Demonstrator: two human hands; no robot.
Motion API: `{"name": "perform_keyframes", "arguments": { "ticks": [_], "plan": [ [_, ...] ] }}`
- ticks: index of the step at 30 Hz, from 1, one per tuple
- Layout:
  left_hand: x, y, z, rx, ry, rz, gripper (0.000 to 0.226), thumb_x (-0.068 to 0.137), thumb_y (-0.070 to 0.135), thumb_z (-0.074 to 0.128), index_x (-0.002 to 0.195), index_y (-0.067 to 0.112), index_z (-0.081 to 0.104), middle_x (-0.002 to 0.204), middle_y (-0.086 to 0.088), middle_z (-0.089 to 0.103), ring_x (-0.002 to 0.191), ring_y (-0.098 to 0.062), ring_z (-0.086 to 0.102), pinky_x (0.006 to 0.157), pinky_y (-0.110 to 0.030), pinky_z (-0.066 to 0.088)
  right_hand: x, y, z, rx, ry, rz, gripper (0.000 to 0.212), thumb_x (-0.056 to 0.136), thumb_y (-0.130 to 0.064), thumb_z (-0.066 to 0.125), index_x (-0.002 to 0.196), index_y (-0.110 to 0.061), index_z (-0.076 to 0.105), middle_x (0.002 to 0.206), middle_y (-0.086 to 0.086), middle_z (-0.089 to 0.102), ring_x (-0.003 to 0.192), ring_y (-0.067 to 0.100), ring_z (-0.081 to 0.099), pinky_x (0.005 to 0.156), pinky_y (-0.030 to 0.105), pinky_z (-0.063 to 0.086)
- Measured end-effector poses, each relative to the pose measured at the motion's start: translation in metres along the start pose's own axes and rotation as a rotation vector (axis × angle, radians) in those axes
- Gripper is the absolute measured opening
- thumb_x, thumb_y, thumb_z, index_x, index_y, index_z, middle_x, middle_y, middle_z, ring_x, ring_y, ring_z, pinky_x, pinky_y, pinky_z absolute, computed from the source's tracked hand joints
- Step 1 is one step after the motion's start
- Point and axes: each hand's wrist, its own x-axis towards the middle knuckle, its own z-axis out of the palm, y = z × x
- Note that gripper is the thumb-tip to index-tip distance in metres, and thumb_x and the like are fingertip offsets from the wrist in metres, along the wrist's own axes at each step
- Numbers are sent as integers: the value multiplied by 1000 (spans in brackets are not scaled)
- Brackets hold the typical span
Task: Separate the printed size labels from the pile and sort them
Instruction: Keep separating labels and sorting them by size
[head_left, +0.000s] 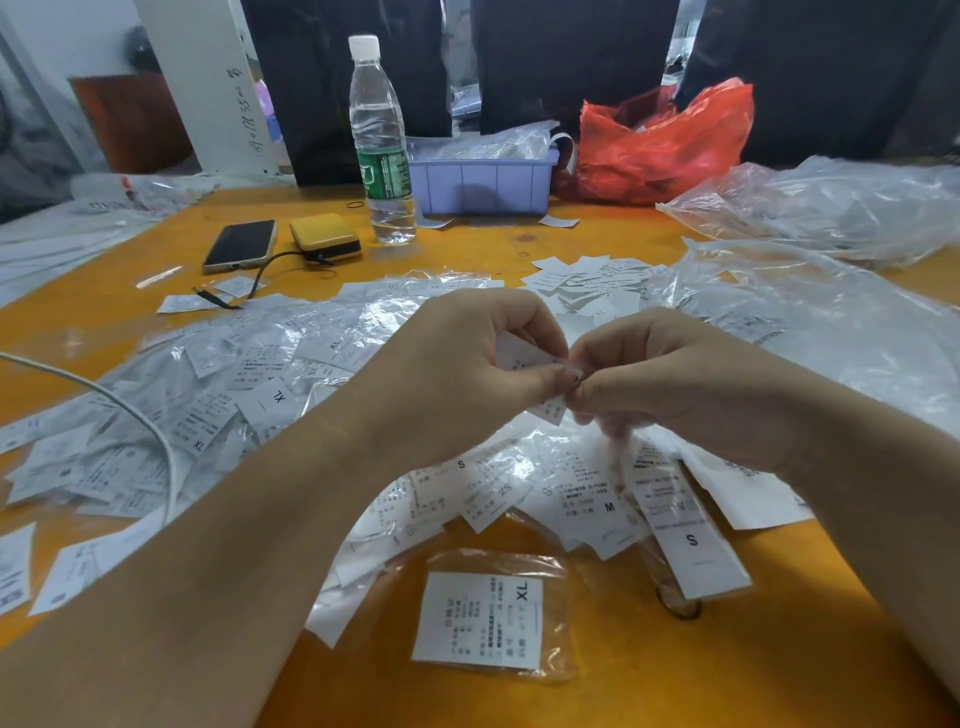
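A wide pile of white printed size labels (218, 415), many in clear plastic sleeves, covers the orange table (675, 665). My left hand (467, 374) and my right hand (685, 384) meet above the pile, and both pinch one small white label (524, 356) between the fingertips. A clear sleeve hangs below my right hand. One bagged XL label (480, 621) lies alone on the table near me. A long S label (693, 545) lies to its right. A smaller heap of loose labels (587, 283) sits beyond my hands.
A water bottle (382, 140), a purple bin (483, 179) and a red plastic bag (660, 145) stand at the back. A phone (240, 244) and a yellow power bank (324, 236) lie at back left. Clear plastic bags (810, 312) fill the right side. A white cable (130, 410) crosses the left.
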Motion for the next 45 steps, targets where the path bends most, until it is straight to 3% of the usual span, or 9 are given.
{"name": "perform_keyframes", "arguments": {
  "ticks": [3, 10, 13, 17, 24, 30, 36, 45],
  "plan": [
    [0, -1, 0, 1, -1, 7, 10, 80, 35, 78, 82, 32, 69, 82, 22, 66, 77, 1, 60, 61, -12, 46, 0, 2, 0, 4, 18, 0, 12, 85, 4, 61, 75, 3, 67, 63, 5, 57, 60, 15, 51, 55, 27, 46],
    [2, -2, -1, -83, -23, -46, 9, 80, 35, 77, 84, 31, 69, 82, 17, 67, 76, 1, 60, 64, -14, 47, 1, 3, 0, 45, 40, -3, 9, 85, 0, 61, 81, 4, 68, 65, 5, 59, 62, 17, 52, 56, 27, 46],
    [3, -2, -2, -151, -43, -82, 7, 82, 34, 74, 85, 28, 70, 77, 15, 68, 70, 1, 60, 63, -17, 47, 1, 5, -2, 65, 49, -10, 14, 87, -6, 63, 83, 6, 68, 66, 7, 59, 65, 20, 52, 56, 26, 47],
    [3, -2, -3, -249, -81, -141, 4, 87, 29, 70, 87, 24, 70, 70, 13, 65, 61, -1, 56, 51, -14, 42, 1, 4, -3, 87, 57, -30, 16, 82, -19, 68, 77, -4, 70, 64, 5, 59, 62, 17, 53, 55, 23, 48],
    [2, 0, -5, -206, -66, -146, 3, 83, 29, 74, 84, 30, 71, 75, 17, 64, 66, 0, 56, 61, -20, 42, 2, 5, -3, 67, 81, -37, 46, 65, -37, 71, 83, 5, 69, 65, 7, 60, 59, 16, 53, 56, 24, 46],
    [3, 0, -7, -211, -66, -149, 4, 82, 29, 75, 83, 30, 71, 77, 16, 63, 67, -2, 56, 61, -22, 43, 1, 4, -4, 33, 118, -59, 49, 57, -46, 74, 76, -1, 70, 61, 3, 61, 54, 13, 55, 53, 20, 47],
    [3, -1, -8, -275, -94, -172, 6, 85, 22, 74, 81, 26, 71, 71, 10, 62, 61, -7, 53, 52, -19, 42, 1, 3, -6, 82, 159, -68, 36, 61, -37, 74, 77, -4, 73, 61, 5, 62, 56, 16, 54, 53, 22, 48],
    [2, -1, -4, -135, -68, -132, 3, 85, 29, 71, 83, 29, 70, 79, 12, 64, 68, -1, 55, 62, -23, 46, 0, 4, -6, 28, 104, -57, 38, 63, -38, 73, 79, -3, 73, 63, 4, 63, 55, 15, 55, 55, 24, 48]
  ]
}}
